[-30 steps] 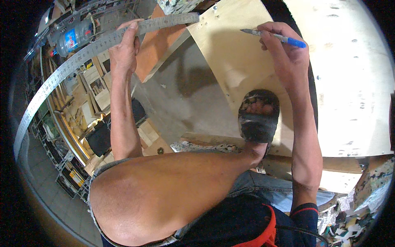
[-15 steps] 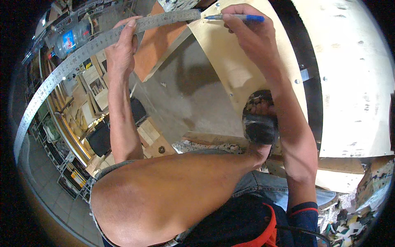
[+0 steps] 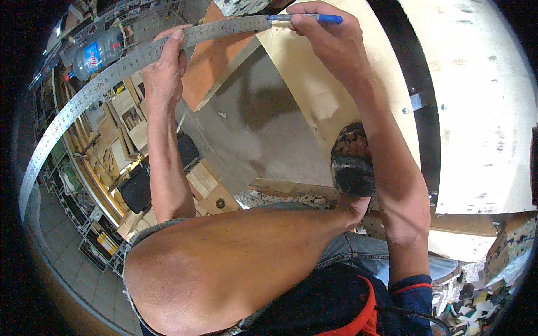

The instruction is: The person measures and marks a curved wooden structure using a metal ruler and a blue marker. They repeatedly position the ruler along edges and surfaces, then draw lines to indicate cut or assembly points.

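Observation:
A long metal ruler point(image 3: 101, 87) sweeps from the left rim up to the top middle, bent by the lens. My left hand point(image 3: 166, 64) is closed on it, the thumb on top. The ruler's far end lies at the edge of a pale plywood panel point(image 3: 297, 84). My right hand point(image 3: 330, 36) pinches a blue pen point(image 3: 314, 18) lying nearly level, its tip touching or just over the ruler's end; which, I cannot tell. Under the ruler's far part stands a brown wooden piece point(image 3: 216, 61).
My bent leg point(image 3: 224, 263) crosses the foreground, and my foot in a black sandal point(image 3: 354, 162) rests by the panel. A second plywood panel point(image 3: 482, 112) stands right, beyond a dark gap. A plastic bottle point(image 3: 95, 56) and wood offcuts point(image 3: 123, 117) lie left; foam scraps point(image 3: 476, 308) lie lower right.
My right hand has moved left with the pen, bringing the tip from the plywood to the ruler's end. The left hand and the ruler have hardly moved.

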Tool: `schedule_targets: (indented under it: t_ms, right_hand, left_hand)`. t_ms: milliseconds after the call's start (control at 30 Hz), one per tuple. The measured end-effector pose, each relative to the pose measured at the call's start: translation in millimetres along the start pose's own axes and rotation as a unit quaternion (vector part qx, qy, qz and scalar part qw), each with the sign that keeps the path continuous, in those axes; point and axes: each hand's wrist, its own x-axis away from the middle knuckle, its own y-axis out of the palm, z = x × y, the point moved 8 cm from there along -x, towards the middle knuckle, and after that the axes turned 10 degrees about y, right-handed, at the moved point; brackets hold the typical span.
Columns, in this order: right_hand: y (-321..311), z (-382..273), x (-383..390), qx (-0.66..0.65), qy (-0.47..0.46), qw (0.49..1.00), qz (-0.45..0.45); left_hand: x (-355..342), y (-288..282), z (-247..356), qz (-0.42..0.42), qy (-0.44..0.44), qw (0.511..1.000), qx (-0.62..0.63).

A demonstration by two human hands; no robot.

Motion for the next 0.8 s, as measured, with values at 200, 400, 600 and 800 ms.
schedule_targets:
  t_ms: [200,400,600,800]
  right_hand:
    - [6,-11,-1,0.020,-0.028,0.999,-0.001]
    - [7,-15,-2,0.033,-0.019,0.999,-0.005]
    - [6,-10,-5,0.027,-0.015,1.000,-0.007]
    - [0,-12,-7,0.033,-0.029,0.999,0.022]
  left_hand:
    - [-1,1,1,0.003,-0.007,1.000,0.008]
    - [-3,4,6,-0.009,0.006,1.000,-0.001]
    - [-1,4,6,-0.002,0.004,1.000,-0.002]
    - [-1,4,8,-0.016,0.007,1.000,-0.009]
